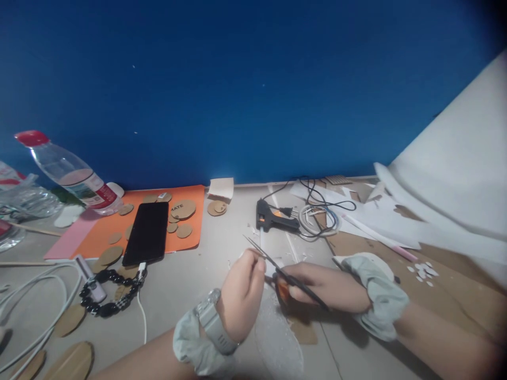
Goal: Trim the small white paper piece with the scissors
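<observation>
One blue wall (253, 95) fills the upper half of the frame, above one grey tabletop (233, 227). At the lower centre, the left hand (243, 295) has its fingers drawn in together; whether anything is pinched in them cannot be told. Right of it, the right hand (327, 285) grips one pair of black tweezers (303, 289), whose two thin prongs point to the upper left, past the left hand's fingers. One orange-brown object (282, 291), partly hidden, shows under the right hand. One watch (217, 323) is on the left wrist, and two pale green scrunchies (380, 295) are worn, one on each arm.

Just above the hands lies one black glue gun (273, 219), with one coil of pale cable (317, 220) beside it. In the left half, one black smartphone (146, 232) rests on one orange sheet (196, 211), among several cardboard discs (184, 209), too overlapped to count surely. Two more discs overlap right of the sheet. One black beaded bracelet (105, 309) lies below the phone, and two plastic bottles (83, 182) stand or lean at the far left.
</observation>
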`<state>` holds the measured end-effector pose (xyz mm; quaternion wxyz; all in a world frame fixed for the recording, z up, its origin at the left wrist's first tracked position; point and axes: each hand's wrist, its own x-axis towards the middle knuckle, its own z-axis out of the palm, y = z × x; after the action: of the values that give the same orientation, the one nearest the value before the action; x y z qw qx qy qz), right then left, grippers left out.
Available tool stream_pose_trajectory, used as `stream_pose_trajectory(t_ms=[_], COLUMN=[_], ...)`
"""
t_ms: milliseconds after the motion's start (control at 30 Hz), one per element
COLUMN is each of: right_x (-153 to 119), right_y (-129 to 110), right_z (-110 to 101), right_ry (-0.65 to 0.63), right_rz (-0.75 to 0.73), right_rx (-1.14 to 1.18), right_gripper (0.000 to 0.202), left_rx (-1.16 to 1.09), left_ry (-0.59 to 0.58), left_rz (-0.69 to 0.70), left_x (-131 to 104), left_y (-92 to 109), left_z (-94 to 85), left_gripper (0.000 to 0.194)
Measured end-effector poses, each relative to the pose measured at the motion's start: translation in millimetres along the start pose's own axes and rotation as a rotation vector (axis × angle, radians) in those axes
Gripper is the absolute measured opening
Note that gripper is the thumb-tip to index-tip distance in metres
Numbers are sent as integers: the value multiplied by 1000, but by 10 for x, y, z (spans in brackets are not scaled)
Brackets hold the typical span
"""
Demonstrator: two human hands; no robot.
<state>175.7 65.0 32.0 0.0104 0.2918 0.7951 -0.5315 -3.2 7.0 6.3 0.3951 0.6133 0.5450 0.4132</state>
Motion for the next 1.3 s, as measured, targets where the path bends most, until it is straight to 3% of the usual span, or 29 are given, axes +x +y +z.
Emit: stream_pose_trajectory(t_ms=[233,400,600,800,1067,1300], right_x=[-5,31,120,100,104,92], right_y=[63,106,60,19,21,10], right_z=[12,92,252,290,282,285], right_ry=[44,91,453,649,647,638], right_rz=[35,127,3,-13,-16,-13], right_rx=[69,310,650,538,493,500], right_gripper=[33,37,31,28,21,20], left_rx=[-18,-26,-59,-22,0,-22], left_ry=[-20,1,-83,-167,-223,-184], left_rz=[-35,-49,-43,-26,13,0], left_x=[7,8,-2,-13,-16,-9], left_y=[21,1,-12,-16,-17,0], left_z=[4,5,15,24,13,7], left_gripper=[23,25,24,23,22,21])
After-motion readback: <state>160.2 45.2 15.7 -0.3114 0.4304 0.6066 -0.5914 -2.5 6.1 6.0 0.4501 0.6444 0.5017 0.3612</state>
